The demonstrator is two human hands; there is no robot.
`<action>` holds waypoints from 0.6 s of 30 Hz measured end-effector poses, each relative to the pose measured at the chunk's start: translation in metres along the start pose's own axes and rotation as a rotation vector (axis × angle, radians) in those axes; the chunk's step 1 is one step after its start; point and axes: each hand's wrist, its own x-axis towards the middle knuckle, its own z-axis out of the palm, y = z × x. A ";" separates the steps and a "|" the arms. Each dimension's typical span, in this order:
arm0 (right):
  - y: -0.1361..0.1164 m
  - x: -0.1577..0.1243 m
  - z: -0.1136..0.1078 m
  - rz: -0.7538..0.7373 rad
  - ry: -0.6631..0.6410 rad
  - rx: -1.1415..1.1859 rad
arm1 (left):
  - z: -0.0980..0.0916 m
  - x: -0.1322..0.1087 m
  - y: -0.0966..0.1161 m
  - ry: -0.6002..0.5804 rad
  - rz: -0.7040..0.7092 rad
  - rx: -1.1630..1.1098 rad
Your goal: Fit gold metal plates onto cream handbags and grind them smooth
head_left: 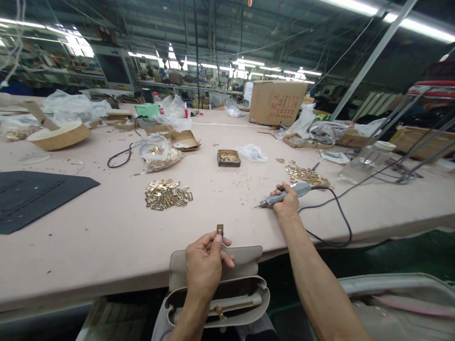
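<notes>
Between thumb and fingers, my left hand pinches a small brass-coloured metal plate with a slot in it. Below that hand an open beige handbag rests on my lap, its flap leaning on the table edge. My right hand is wrapped round a grey electric screwdriver, whose tip points left just above the table. A black cord runs from its back end. Left of centre lies a pile of similar metal plates. Scattered tiny screws lie beyond the screwdriver.
A small box of screws stands mid-table, beside a clear plastic bag. More gold hardware is heaped at right, near a clear jar. Black sheet material covers the left side. A large carton stands at the back.
</notes>
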 end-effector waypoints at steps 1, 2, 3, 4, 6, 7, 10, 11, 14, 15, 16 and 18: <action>0.000 0.000 0.000 -0.001 -0.002 0.000 | 0.000 0.000 -0.001 -0.002 0.000 0.002; -0.001 -0.001 0.000 -0.003 -0.004 0.001 | -0.001 0.001 -0.001 -0.003 0.000 0.005; -0.002 -0.002 0.001 -0.005 -0.008 0.004 | -0.002 0.001 -0.002 -0.005 0.000 0.011; -0.003 -0.003 0.001 -0.007 -0.013 0.009 | -0.003 0.002 -0.002 -0.010 -0.002 0.024; -0.008 -0.009 0.004 -0.008 -0.030 0.024 | -0.005 0.004 -0.002 -0.039 -0.024 0.053; -0.011 -0.013 0.005 -0.006 -0.041 0.033 | -0.006 0.005 -0.001 -0.065 -0.044 0.061; -0.022 -0.035 0.013 -0.001 -0.109 0.075 | -0.009 0.005 0.003 -0.128 -0.081 0.036; -0.025 -0.046 0.017 -0.005 -0.147 0.093 | -0.010 0.005 0.004 -0.133 -0.082 0.021; -0.033 -0.085 0.030 -0.030 -0.279 0.121 | -0.010 0.005 0.006 -0.125 -0.084 0.016; -0.034 -0.100 0.035 -0.037 -0.315 0.112 | -0.009 0.006 0.006 -0.120 -0.091 0.018; -0.034 -0.115 0.040 -0.042 -0.342 0.098 | -0.009 0.006 0.006 -0.118 -0.099 0.019; -0.031 -0.144 0.049 -0.047 -0.380 0.066 | -0.008 0.006 0.006 -0.115 -0.110 0.003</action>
